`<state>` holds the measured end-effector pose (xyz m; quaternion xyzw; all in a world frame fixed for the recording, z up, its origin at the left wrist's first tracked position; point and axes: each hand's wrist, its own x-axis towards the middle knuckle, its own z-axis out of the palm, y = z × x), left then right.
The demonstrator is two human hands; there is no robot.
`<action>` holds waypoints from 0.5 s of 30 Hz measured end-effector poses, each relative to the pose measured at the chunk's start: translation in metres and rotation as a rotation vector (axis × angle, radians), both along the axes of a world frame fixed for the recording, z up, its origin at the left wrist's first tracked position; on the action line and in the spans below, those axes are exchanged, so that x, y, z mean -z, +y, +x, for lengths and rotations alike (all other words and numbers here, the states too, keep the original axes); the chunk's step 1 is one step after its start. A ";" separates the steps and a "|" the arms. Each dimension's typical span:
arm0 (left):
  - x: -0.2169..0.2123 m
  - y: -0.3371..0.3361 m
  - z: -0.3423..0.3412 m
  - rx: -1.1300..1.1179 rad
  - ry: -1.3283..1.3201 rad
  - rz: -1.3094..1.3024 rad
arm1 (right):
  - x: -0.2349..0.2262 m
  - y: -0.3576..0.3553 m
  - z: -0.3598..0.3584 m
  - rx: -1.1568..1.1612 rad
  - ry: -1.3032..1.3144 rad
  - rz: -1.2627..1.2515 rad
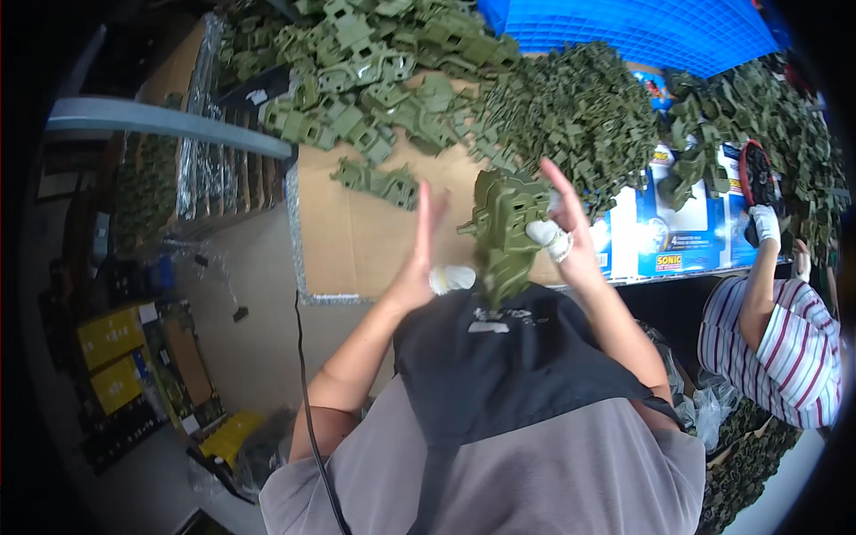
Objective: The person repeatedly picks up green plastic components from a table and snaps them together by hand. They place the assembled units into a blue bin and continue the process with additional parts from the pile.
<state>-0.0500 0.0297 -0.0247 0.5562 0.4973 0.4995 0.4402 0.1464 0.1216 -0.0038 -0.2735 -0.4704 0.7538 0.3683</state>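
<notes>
A dark green plastic toy vehicle body (510, 223) stands tilted in front of my chest, over the table's near edge; its lower end is smeared by motion. My right hand (571, 234) is at its right side, the white-covered thumb lying over the part and the index finger sticking up; the other fingers are partly hidden. To the left of the part, my left hand (423, 259) is open and apart from it, fingers stretched upward, a white cover on the thumb. Beyond it, a second green vehicle part (379, 183) lies on the cardboard.
Large green parts (357, 67) and smaller green pieces (571, 111) are heaped along the back, below a blue crate (624, 31). At right, a co-worker's gloved hand (765, 223) is by a red-rimmed basket (756, 178). A grey metal bar (169, 120) juts in at left, and a black cable (305, 383) hangs nearby.
</notes>
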 end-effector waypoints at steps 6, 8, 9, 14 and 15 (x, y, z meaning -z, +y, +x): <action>-0.003 0.015 0.024 0.172 0.071 0.008 | -0.023 0.013 0.029 -0.063 -0.454 0.877; -0.009 0.013 0.030 0.228 0.094 -0.182 | -0.024 0.020 0.044 -0.378 -0.542 0.778; -0.007 0.015 0.032 0.292 0.144 -0.183 | -0.023 0.017 0.050 -0.387 -0.611 0.627; -0.017 0.025 0.013 0.166 0.044 -0.164 | 0.008 -0.003 0.089 -0.033 -0.438 0.380; -0.020 0.023 0.018 0.155 -0.101 -0.246 | 0.013 -0.009 0.091 -0.001 -0.306 0.188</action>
